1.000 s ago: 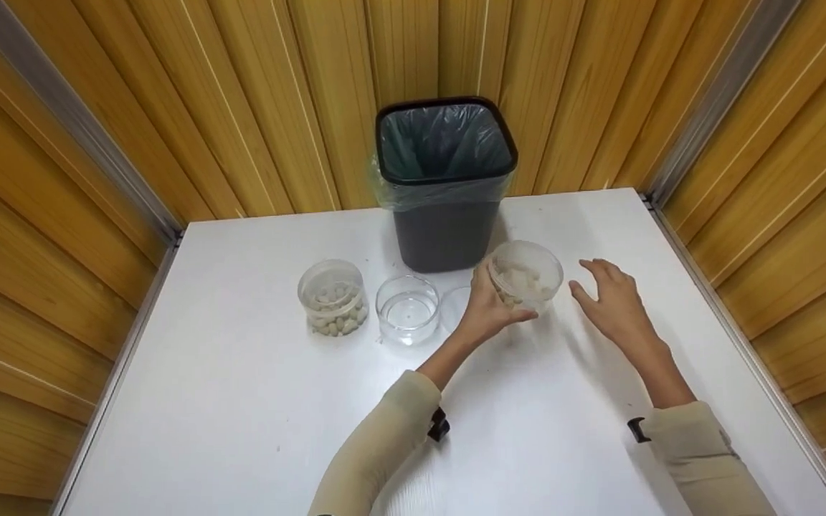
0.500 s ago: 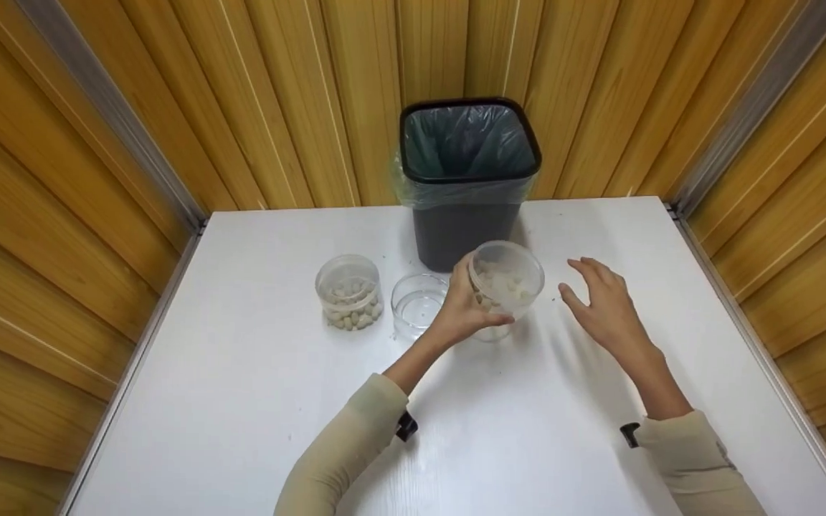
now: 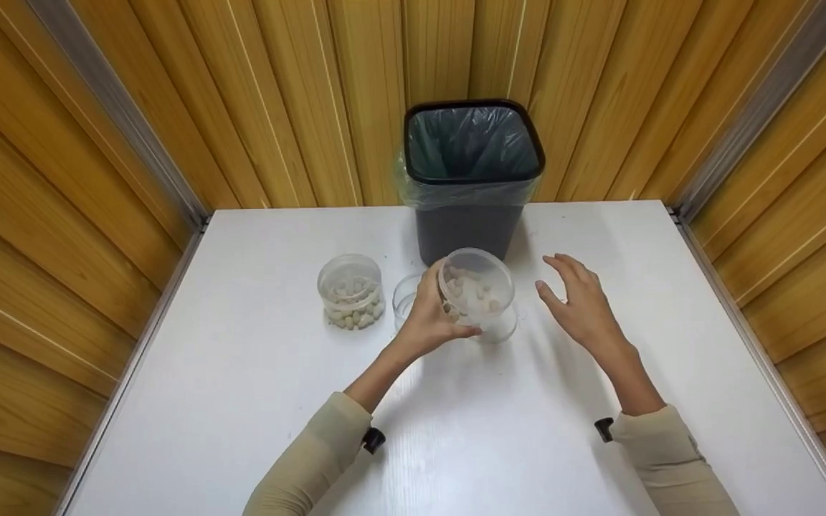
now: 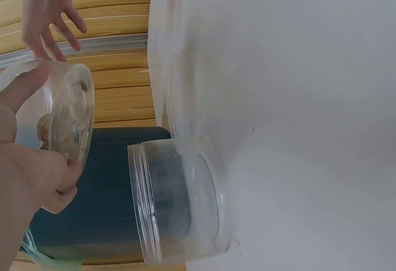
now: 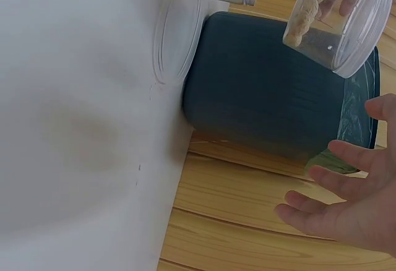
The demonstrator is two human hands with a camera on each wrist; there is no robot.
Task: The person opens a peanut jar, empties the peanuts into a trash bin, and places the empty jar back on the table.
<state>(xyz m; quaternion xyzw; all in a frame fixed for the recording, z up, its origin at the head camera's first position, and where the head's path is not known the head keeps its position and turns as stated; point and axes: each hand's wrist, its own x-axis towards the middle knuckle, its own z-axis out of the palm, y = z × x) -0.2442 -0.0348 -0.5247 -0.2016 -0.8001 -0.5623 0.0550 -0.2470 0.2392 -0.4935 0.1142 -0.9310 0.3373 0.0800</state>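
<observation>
My left hand grips a clear plastic jar from its left side, thumb toward the front. Several pale, lumpy pieces lie inside that jar, which is lifted off the table and tilted. Below it, a flat clear round lid lies on the table, partly covered from above. A second clear jar with nothing visible inside stands just left of the lid, partly hidden by my left hand. To the right, my right hand hovers with fingers spread, apart from the held jar and touching nothing.
A third clear jar, partly filled with pale oval pieces, stands at the left on the white table. Behind the jars is a dark grey bin with a thin plastic liner. Wood-patterned walls enclose the table's back and sides.
My left hand has carried the held jar leftward, over the lid and toward the second jar. My right hand has followed to the left, still spread. The head view has shifted slightly.
</observation>
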